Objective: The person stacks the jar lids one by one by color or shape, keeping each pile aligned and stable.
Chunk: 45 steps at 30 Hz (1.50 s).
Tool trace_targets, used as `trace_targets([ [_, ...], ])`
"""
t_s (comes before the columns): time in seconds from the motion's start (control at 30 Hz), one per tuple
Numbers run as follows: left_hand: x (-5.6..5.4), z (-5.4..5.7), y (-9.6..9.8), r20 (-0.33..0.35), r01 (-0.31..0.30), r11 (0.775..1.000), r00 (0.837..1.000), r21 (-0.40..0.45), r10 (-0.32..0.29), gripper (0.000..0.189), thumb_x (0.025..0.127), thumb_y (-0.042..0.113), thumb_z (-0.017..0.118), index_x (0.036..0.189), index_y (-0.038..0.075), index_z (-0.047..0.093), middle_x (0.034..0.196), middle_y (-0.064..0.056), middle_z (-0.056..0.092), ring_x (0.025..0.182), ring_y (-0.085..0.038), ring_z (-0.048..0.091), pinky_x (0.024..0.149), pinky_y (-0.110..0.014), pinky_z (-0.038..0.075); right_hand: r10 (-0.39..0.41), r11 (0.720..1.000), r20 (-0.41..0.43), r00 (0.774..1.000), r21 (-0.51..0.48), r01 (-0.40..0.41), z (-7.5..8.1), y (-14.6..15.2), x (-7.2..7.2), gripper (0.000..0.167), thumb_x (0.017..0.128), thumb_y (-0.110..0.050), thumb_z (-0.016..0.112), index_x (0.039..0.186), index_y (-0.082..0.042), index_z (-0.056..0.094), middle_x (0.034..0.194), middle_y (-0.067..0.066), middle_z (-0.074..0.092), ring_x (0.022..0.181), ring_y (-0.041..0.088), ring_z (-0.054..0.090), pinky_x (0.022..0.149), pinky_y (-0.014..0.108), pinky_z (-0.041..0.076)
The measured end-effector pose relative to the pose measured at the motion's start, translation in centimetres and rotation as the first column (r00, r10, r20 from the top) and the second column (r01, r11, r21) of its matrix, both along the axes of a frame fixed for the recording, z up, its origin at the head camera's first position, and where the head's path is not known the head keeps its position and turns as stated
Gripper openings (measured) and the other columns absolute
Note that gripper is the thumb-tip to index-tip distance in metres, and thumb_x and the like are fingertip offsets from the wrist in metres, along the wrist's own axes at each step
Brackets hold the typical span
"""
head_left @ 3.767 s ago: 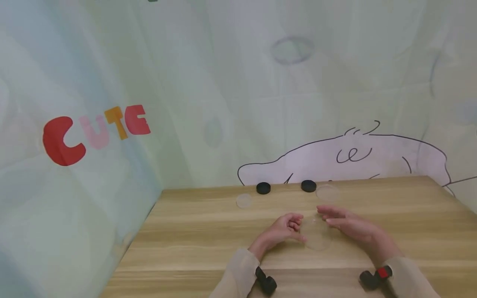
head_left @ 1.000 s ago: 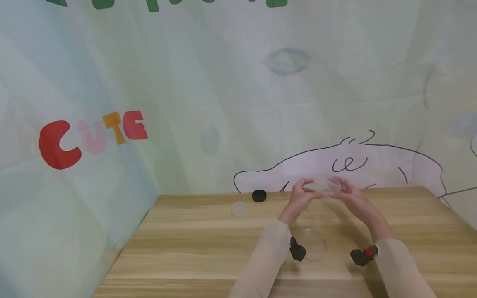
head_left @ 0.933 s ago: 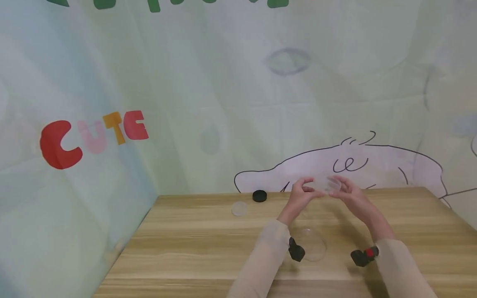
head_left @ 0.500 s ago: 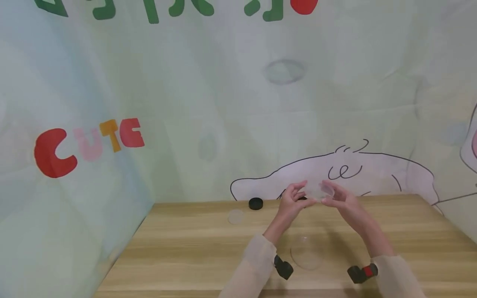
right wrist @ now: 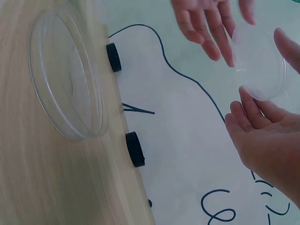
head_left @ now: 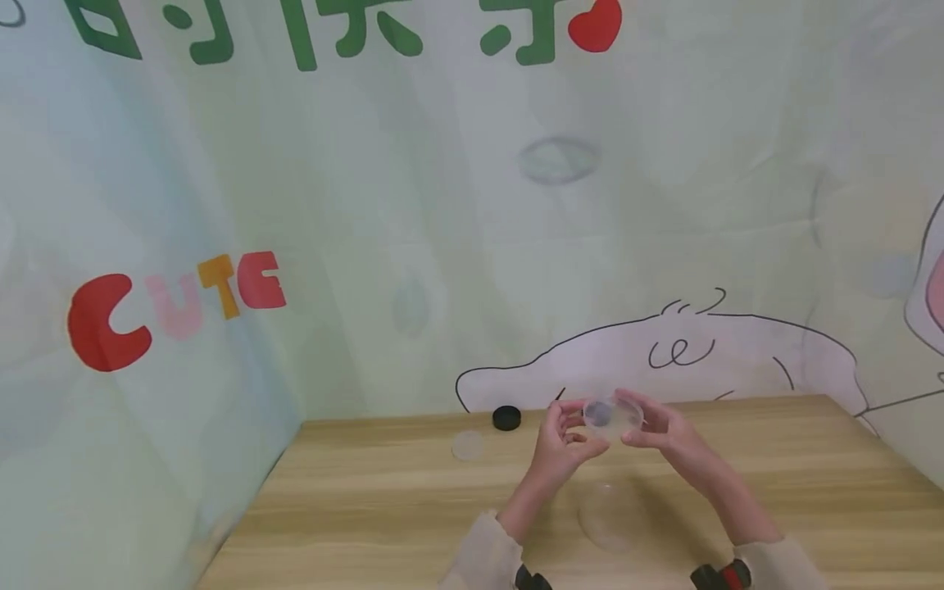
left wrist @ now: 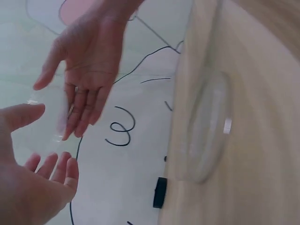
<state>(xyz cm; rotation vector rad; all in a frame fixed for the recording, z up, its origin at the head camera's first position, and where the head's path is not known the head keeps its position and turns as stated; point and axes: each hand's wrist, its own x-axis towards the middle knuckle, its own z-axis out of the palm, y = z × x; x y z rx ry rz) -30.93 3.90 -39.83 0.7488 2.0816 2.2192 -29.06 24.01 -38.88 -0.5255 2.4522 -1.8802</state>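
Observation:
A small clear petri dish [head_left: 623, 419] is up off the table between both hands, its flat face toward the head camera. My right hand [head_left: 667, 430] holds its right side between thumb and fingers. My left hand [head_left: 560, 442] has its thumb and curled fingers at the left rim. In the right wrist view, the dish [right wrist: 260, 61] shows clear between the two hands. Below them a larger clear petri dish [head_left: 610, 518] lies on the wooden table; its raised rim shows in the left wrist view.
One black round cap [head_left: 506, 418] sits near the table's back edge, and a second black cap [right wrist: 135, 149] shows in the right wrist view. A small clear disc [head_left: 468, 445] lies left of the hands. Behind the table hangs a printed curtain [head_left: 413, 205].
Earlier both hands were around the large dish on the table. They since lifted the small dish from the back and turned its face toward the head camera. The head view has tilted up.

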Motion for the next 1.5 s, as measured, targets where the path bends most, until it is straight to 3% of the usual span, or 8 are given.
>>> trace_targets([
  [0.17, 0.3, -1.1, -0.8, -0.023, 0.022, 1.0, 1.0, -0.021, -0.022, 0.053, 0.081, -0.002, 0.072, 0.127, -0.003, 0.046, 0.13, -0.023, 0.056, 0.111, -0.021, 0.053, 0.086, -0.024, 0.046, 0.073, 0.997, 0.0, 0.997, 0.013, -0.073, -0.5, -0.1, 0.6, 0.073, 0.091, -0.015, 0.064, 0.151, 0.0, 0.026, 0.156, 0.029, 0.025, 0.14, 0.054, 0.026, 0.103, 0.051, 0.044],
  [0.3, 0.4, -1.5, -1.3, -0.022, 0.039, 0.999, 0.999, -0.019, -0.04, 0.054, 0.08, -0.002, 0.073, 0.127, -0.003, 0.047, 0.13, -0.023, 0.056, 0.106, -0.012, 0.052, 0.086, -0.025, 0.047, 0.094, 0.996, 0.0, 0.996, 0.005, -0.094, -0.9, -0.4, 0.7, 0.073, 0.091, -0.014, 0.063, 0.152, 0.001, 0.024, 0.157, 0.028, 0.022, 0.14, 0.055, 0.024, 0.106, 0.056, 0.041],
  [0.6, 1.4, -2.5, -2.1, 0.043, 0.041, 0.995, 0.998, -0.093, -0.037, 0.054, 0.077, -0.001, 0.077, 0.123, -0.004, 0.048, 0.123, -0.02, 0.056, 0.099, -0.013, 0.052, 0.081, -0.022, 0.046, 0.158, 0.987, 0.044, 0.986, 0.032, -0.159, -2.1, -0.5, 1.5, 0.074, 0.088, -0.013, 0.067, 0.148, 0.005, 0.028, 0.149, 0.033, 0.032, 0.136, 0.049, 0.031, 0.092, 0.022, 0.047],
  [0.8, 1.8, -3.1, -2.5, 0.026, 0.074, 0.977, 0.997, -0.199, -0.071, 0.063, 0.076, 0.001, 0.078, 0.13, -0.005, 0.048, 0.122, -0.014, 0.054, 0.096, -0.01, 0.05, 0.084, -0.022, 0.047, 0.204, 0.971, 0.0, 0.979, 0.128, -0.202, -2.9, -0.1, 1.6, 0.071, 0.088, -0.014, 0.067, 0.147, 0.005, 0.033, 0.149, 0.031, 0.037, 0.138, 0.056, 0.026, 0.106, 0.061, 0.037],
  [0.9, 1.8, -3.4, -2.6, -0.001, 0.058, 0.964, 0.998, -0.259, -0.06, 0.062, 0.074, 0.001, 0.08, 0.13, -0.004, 0.053, 0.117, -0.011, 0.055, 0.092, -0.009, 0.048, 0.084, -0.023, 0.047, 0.208, 0.961, -0.036, 0.977, 0.192, -0.197, -3.4, 0.2, 1.5, 0.068, 0.087, -0.015, 0.069, 0.145, 0.003, 0.038, 0.148, 0.028, 0.041, 0.141, 0.032, 0.037, 0.107, 0.068, 0.03],
  [1.03, 1.8, -3.8, -2.5, 0.0, 0.066, 0.931, 0.998, -0.36, -0.07, 0.056, 0.071, 0.006, 0.083, 0.122, 0.004, 0.059, 0.112, -0.003, 0.054, 0.095, -0.009, 0.046, 0.084, -0.025, 0.044, 0.196, 0.947, -0.035, 0.98, 0.265, -0.18, -3.9, 0.8, 1.6, 0.068, 0.083, -0.017, 0.074, 0.142, 0.0, 0.044, 0.145, 0.027, 0.044, 0.125, -0.005, 0.042, 0.103, 0.058, 0.039],
  [1.23, 1.5, -4.3, -2.2, -0.005, 0.094, 0.84, 0.993, -0.535, -0.115, 0.061, 0.07, 0.019, 0.086, 0.12, 0.013, 0.051, 0.116, 0.003, 0.046, 0.108, -0.012, 0.04, 0.089, -0.028, 0.039, 0.226, 0.917, 0.054, 0.973, 0.324, -0.231, -3.9, 1.2, 1.3, 0.072, 0.078, -0.021, 0.078, 0.14, -0.004, 0.045, 0.143, 0.028, 0.045, 0.124, 0.028, 0.047, 0.097, 0.053, 0.043],
  [1.5, 0.9, -4.8, -2.3, -0.009, 0.092, 0.78, 0.992, -0.619, -0.124, 0.063, 0.069, 0.023, 0.087, 0.119, 0.014, 0.05, 0.114, 0.003, 0.046, 0.106, -0.011, 0.039, 0.091, -0.028, 0.04, 0.235, 0.896, 0.112, 0.966, 0.36, -0.26, -4.3, 0.9, 0.8, 0.072, 0.075, -0.02, 0.079, 0.137, -0.004, 0.047, 0.138, 0.022, 0.051, 0.117, 0.027, 0.046, 0.094, 0.043, 0.038],
])
